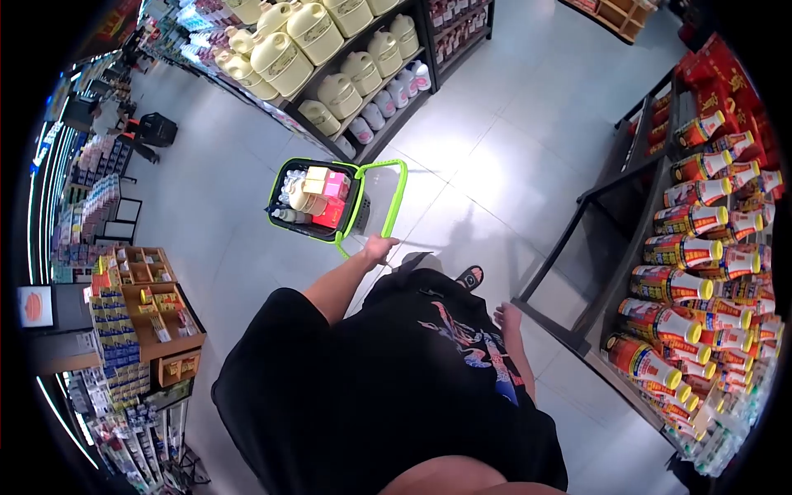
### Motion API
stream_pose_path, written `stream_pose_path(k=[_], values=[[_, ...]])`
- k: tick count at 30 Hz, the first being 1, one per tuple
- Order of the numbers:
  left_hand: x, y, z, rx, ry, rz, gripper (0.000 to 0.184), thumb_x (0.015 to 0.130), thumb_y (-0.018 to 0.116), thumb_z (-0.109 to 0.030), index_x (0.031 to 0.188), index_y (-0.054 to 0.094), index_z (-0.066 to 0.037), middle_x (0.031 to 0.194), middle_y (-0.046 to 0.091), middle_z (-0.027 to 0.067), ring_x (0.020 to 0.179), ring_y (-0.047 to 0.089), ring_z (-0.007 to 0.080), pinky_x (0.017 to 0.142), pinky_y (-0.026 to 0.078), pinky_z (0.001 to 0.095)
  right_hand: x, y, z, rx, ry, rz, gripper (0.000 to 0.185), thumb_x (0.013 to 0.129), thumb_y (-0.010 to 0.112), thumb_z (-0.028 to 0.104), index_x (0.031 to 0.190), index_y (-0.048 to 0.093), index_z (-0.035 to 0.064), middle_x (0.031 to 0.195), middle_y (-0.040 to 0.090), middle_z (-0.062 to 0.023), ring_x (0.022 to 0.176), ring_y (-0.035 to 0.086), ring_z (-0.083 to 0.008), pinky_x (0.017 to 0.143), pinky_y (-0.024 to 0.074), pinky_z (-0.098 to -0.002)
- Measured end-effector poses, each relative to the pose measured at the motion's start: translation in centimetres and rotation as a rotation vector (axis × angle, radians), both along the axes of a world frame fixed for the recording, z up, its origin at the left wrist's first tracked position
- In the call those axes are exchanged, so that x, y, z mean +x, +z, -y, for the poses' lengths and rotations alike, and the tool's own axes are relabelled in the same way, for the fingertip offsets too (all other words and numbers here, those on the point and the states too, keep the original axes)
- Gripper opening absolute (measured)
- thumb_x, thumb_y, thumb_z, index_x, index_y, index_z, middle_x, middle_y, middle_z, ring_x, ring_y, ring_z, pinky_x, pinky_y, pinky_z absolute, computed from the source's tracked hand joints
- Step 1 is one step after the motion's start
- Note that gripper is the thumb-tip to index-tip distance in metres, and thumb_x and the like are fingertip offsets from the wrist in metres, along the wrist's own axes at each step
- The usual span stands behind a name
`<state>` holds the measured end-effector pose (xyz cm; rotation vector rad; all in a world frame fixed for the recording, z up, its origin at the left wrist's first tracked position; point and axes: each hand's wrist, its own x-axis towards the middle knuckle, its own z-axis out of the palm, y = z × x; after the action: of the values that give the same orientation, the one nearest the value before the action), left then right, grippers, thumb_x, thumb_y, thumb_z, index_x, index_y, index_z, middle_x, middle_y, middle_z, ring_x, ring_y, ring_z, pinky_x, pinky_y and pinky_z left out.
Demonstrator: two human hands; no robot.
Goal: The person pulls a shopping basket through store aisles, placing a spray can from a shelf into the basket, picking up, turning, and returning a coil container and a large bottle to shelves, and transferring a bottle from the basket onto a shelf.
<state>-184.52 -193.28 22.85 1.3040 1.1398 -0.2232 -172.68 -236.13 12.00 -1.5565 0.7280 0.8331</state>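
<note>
My left hand (379, 249) is closed around the lower end of the lime-green handle (399, 198) of a shopping basket (360, 206). The basket is black with a green rim and stands on the floor ahead of me, to the left. Inside it are a cream jug (304, 198), a red box (328, 214), a pink box (336, 185), a pale yellow box (315, 175) and some clear bottles. Hanging at my side, my right hand (507, 316) has its fingers loosely apart and holds nothing. It is near the corner of a dark metal rack.
A shelf (388, 136) of cream jugs and white bottles stands beyond the basket. To my right, a dark-framed rack (569, 334) carries rows of red bottles (660, 322) with yellow caps. Wooden display bins (177, 334) are on the left. Farther back is a person (111, 115).
</note>
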Motion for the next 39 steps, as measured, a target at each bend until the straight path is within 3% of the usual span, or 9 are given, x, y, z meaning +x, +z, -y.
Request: stream_pose_path(k=[2,4,6,10,15,20,23,34,39], values=[[0.0,0.8,1.0,0.115,0.005,-0.088,0.031,0.076,0.07,-0.024,0.06,0.049,-0.008,0.05,0.041,0.0005,0.042,0.043,0.0134,0.039,0.042,0.0315,6.2,1.5,-1.3,-0.024,0.127,0.031,0.022,0.084,0.056,0.016,0.1,0.059,0.0011,0.093,0.065,-0.0148,0.066,0.063,-0.0224,0.056,0.0497,-0.0305],[0.3,1.1,1.2,0.144,0.006,-0.096,0.038,0.078,0.069,-0.026,0.085,0.058,0.011,0.058,0.047,0.0054,0.045,0.047,0.0153,0.039,0.04,0.0328,8.9,2.5,-2.7,0.003,0.165,0.042,0.021,0.083,0.056,0.014,0.099,0.059,0.0002,0.079,0.062,-0.01,0.057,0.059,-0.0165,0.046,0.0441,-0.0243],[1.3,2.1,1.4,0.136,0.043,-0.112,0.043,0.078,0.069,-0.026,0.09,0.058,0.014,0.063,0.049,0.0071,0.049,0.049,0.0168,0.041,0.041,0.0328,11.1,3.1,-3.7,0.017,0.242,0.103,0.023,0.085,0.055,0.015,0.102,0.058,0.0001,0.08,0.063,-0.0097,0.058,0.059,-0.0162,0.048,0.0448,-0.0243],[3.4,2.0,1.9,0.116,0.053,-0.136,0.037,0.077,0.071,-0.027,0.083,0.058,0.007,0.065,0.049,0.0051,0.05,0.047,0.0147,0.041,0.042,0.0301,13.1,3.1,-5.1,0.02,0.302,0.01,0.021,0.086,0.055,0.015,0.102,0.057,0.0007,0.082,0.062,-0.0104,0.058,0.059,-0.0158,0.046,0.0431,-0.0243],[6.8,1.8,2.8,0.039,0.054,-0.203,0.044,0.078,0.069,-0.027,0.093,0.057,0.013,0.066,0.048,0.0072,0.049,0.046,0.0155,0.04,0.037,0.0321,15.4,1.9,-4.6,0.128,0.518,0.009,0.028,0.086,0.058,0.017,0.106,0.058,-0.0032,0.081,0.062,-0.0093,0.068,0.06,-0.017,0.056,0.0472,-0.0266],[11.0,-2.5,3.0,-0.034,0.034,-0.241,0.039,0.078,0.068,-0.025,0.085,0.062,0.013,0.065,0.055,0.0127,0.051,0.051,0.019,0.041,0.039,0.0343,22.1,5.0,-4.4,0.054,0.803,0.273,0.021,0.085,0.059,0.015,0.097,0.062,-0.0013,0.073,0.06,-0.0067,0.065,0.059,-0.0152,0.056,0.0486,-0.0269],[13.2,-2.4,2.9,-0.017,0.006,-0.267,0.039,0.075,0.067,-0.026,0.085,0.063,0.011,0.068,0.059,0.0144,0.055,0.057,0.0216,0.046,0.047,0.0351,26.6,8.3,-6.8,-0.107,0.603,0.092,0.014,0.086,0.057,0.014,0.091,0.059,0.0012,0.071,0.059,-0.0036,0.05,0.054,-0.0108,0.041,0.0424,-0.0228],[17.0,-3.6,1.9,-0.089,0.115,-0.103,0.029,0.076,0.062,-0.019,0.079,0.064,0.009,0.068,0.061,0.0143,0.056,0.059,0.0221,0.048,0.044,0.0357,37.8,7.8,-16.0,0.012,0.556,0.066,0.015,0.085,0.054,0.011,0.093,0.059,-0.0009,0.071,0.057,-0.0055,0.054,0.052,-0.0112,0.045,0.0395,-0.0234],[20.6,1.9,2.3,-0.102,0.122,-0.262,0.036,0.073,0.065,-0.026,0.08,0.065,0.01,0.07,0.063,0.0163,0.062,0.061,0.0239,0.053,0.047,0.0372,41.0,6.5,-19.4,-0.001,1.018,0.097,0.018,0.085,0.056,0.012,0.095,0.06,-0.0022,0.073,0.059,-0.0054,0.055,0.053,-0.0118,0.048,0.0407,-0.0243]])
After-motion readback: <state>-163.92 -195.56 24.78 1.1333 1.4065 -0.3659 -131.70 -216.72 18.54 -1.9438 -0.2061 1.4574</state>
